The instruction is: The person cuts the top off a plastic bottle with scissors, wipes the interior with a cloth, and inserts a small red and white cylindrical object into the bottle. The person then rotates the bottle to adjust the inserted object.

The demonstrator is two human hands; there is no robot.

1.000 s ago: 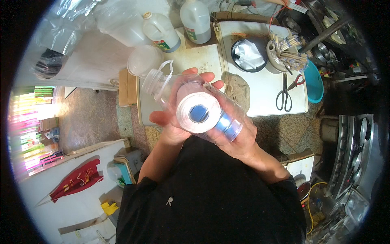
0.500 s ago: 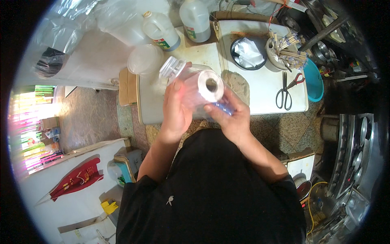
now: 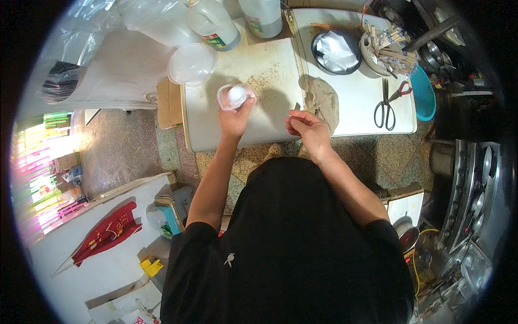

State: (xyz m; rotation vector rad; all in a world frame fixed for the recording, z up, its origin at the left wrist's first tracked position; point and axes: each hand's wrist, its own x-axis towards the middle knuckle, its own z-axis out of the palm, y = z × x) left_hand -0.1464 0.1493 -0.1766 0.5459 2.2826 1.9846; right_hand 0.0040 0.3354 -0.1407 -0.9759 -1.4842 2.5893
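In my left hand (image 3: 235,120), over the white table, is a small clear plastic container with a white middle (image 3: 236,96). The fingers wrap its side; motion blurs it, and I cannot make out what kind it is. My right hand (image 3: 310,129) is closed in a pinch near the front edge. A small dark flat piece (image 3: 297,106) sticks up from its fingertips. Just beyond that hand lies a crumpled beige cloth (image 3: 322,102). The hands are apart from each other.
On the table (image 3: 259,121) stand a clear round tub (image 3: 190,63), two large jugs (image 3: 213,24), a dark bowl with foil (image 3: 337,51) and a bowl of wooden sticks (image 3: 386,51). Black-handled scissors (image 3: 384,110) lie at the right, near a blue basin (image 3: 423,97).
The clear plastic bundle with a white roll, held by both hands before, is out of sight. My hands have moved apart; the left holds the small container, the right pinches the dark piece.
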